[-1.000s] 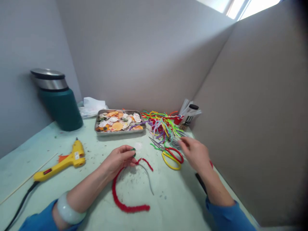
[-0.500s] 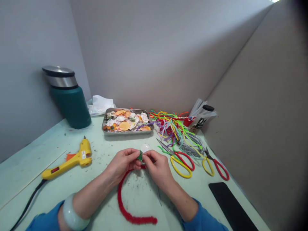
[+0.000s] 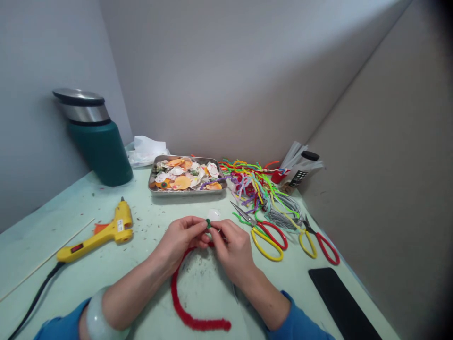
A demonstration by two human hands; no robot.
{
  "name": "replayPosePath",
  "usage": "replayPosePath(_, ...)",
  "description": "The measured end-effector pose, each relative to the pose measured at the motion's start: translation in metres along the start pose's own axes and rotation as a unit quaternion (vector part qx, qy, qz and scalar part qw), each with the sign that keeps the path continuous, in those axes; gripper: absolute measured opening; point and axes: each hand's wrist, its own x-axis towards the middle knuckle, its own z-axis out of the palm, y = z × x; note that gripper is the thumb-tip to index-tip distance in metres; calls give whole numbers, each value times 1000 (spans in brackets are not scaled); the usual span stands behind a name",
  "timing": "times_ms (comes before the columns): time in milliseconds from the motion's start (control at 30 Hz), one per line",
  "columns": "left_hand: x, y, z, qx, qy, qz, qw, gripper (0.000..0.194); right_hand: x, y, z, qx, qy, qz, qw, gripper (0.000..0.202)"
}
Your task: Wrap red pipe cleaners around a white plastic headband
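Over the middle of the table, my left hand [image 3: 180, 238] pinches a small dark green piece [image 3: 208, 223] between thumb and forefinger. The fingertips of my right hand [image 3: 231, 243] close on the same piece from the other side. It is too small and covered to tell its exact kind. Below the hands a fuzzy red pipe cleaner [image 3: 177, 302] curves in an open C; its upper end runs behind my fingers. A thin grey strand [image 3: 235, 293] shows beside my right wrist. Just beyond the fingertips lies a white round disc [image 3: 213, 215].
A yellow glue gun [image 3: 95, 238] and thin stick [image 3: 49, 259] lie left, before a green bottle [image 3: 101, 151]. Behind are a metal tray [image 3: 187, 192] of shells and a pipe cleaner heap [image 3: 255, 184]. Scissors [image 3: 267, 238], more scissors [image 3: 320, 241] and a black slab [image 3: 339, 302] lie right.
The green piece has turned between my fingertips and sits slightly higher, with less of it showing. The view has shifted a little; the pipe cleaner on the table stays put.
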Motion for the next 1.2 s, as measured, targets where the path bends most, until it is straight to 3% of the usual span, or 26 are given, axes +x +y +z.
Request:
replayPosePath(300,-3,3,4,-6,17,24,1000,19,4,-2,1,118,24,48,992,15)
replayPosePath(467,-2,3,2,-30,8,9,999,19,0,1,1,85,22,51,995,10)
replayPosePath(667,-3,5,0,-52,-19,-3,998,16,0,4,2,78,25,0,997,13)
replayPosePath(1200,-3,7,-1,-64,-51,-19,996,15,-3,6,3,80,23,-11,996,11)
